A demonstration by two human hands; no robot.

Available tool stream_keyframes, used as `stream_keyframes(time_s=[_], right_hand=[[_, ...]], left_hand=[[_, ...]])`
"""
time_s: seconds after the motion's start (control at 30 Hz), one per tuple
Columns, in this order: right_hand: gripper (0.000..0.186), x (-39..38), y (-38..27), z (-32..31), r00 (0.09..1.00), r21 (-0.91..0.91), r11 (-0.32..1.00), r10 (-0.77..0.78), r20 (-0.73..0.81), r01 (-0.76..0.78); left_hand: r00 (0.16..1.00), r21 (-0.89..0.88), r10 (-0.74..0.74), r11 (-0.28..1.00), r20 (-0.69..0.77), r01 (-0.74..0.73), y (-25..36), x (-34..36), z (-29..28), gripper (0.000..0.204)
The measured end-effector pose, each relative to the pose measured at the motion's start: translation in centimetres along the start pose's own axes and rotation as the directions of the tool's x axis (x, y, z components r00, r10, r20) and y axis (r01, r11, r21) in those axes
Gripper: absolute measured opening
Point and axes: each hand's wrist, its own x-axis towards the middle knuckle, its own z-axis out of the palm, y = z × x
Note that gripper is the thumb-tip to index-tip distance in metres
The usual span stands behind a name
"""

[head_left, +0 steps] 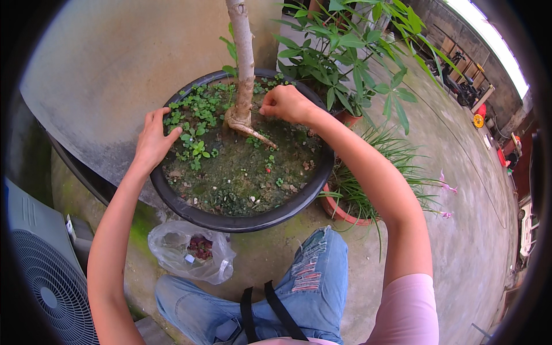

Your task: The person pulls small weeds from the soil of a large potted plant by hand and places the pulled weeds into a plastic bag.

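A wide black plant pot (241,223) full of mossy soil (230,172) stands before me, with a pale tree trunk (244,52) rising from it. Small clover-like weeds (201,106) grow thickly on its left side. My left hand (154,138) rests at the pot's left rim beside these weeds, thumb and fingers apart, holding nothing. Just right of the trunk, my right hand (287,104) is low over the soil with its fingers pinched together; whatever lies between them is hidden. A bare root (259,137) runs out from the trunk's base.
A clear plastic bag (220,267) with dark reddish bits sits on the ground below the pot. To the right are a terracotta pot (339,210) of grassy leaves and a leafy plant (351,54). An outdoor fan unit (43,230) stands at left, a pale wall (115,69) behind.
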Motion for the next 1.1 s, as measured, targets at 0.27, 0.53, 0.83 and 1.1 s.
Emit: stream_keyframes(time_s=[0.27,0.53,0.83,1.1], right_hand=[[0.031,-0.2,-1.8,1.1,0.998,-0.1,0.994,0.041,0.057,-0.036],[0.024,-0.4,0.5,0.4,0.994,-0.088,0.995,0.029,-0.104,-0.038],[0.008,-17.4,-14.7,0.1,0.865,0.741,0.518,0.006,-0.502,0.427],[0.043,-17.7,-15.2,34.8,0.944,0.294,0.956,-0.089,0.318,-0.01]], left_hand=[[1.0,0.005,-0.008,1.0,-0.001,0.008,-0.2,-0.2,-0.1,0.051],[1.0,0.007,-0.014,1.0,0.013,0.014,0.8,0.3,0.4,0.052],[0.999,-0.014,0.026,1.0,-0.028,-0.026,-1.9,-0.3,0.4,0.055],[0.996,-0.085,-0.085,0.993,0.014,0.086,1.1,-0.4,-1.2,0.05]])
